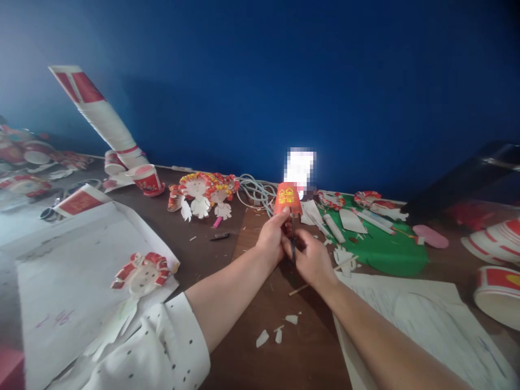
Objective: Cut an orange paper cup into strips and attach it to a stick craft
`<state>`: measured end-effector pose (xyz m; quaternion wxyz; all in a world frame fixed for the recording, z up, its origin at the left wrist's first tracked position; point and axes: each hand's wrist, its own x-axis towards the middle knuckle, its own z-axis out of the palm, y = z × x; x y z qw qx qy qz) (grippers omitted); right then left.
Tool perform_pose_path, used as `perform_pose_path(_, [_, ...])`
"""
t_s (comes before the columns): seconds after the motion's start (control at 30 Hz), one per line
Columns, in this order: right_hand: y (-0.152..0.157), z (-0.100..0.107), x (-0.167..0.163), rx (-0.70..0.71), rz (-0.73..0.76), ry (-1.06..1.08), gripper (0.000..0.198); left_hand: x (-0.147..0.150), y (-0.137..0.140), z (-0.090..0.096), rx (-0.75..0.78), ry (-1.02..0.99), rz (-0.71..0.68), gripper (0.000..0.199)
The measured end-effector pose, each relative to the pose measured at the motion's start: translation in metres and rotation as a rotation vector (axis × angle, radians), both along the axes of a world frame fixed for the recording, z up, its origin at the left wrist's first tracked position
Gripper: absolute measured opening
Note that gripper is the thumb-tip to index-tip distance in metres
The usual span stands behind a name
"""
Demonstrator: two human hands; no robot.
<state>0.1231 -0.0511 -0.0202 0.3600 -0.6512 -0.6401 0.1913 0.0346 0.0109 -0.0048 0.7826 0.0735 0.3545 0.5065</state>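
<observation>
Orange tapered cup, thin dark tool in hands, jagged scraps

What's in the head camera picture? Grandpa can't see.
The left hand holds a red-orange paper piece with yellow characters; the right hand grips what looks like scissors. On the brown table lie paper scraps, paper dolls and paper cups, before a blue wall.
</observation>
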Motion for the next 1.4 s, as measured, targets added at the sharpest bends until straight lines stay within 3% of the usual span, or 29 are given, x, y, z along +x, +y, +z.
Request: perform_pose_path(1.4, [-0.0015, 0.0043, -0.0042, 0.040, -0.032, -0.021, 0.025, 0.0001, 0.0008, -0.0004, 0.059, -0.069, -0.019, 0.020])
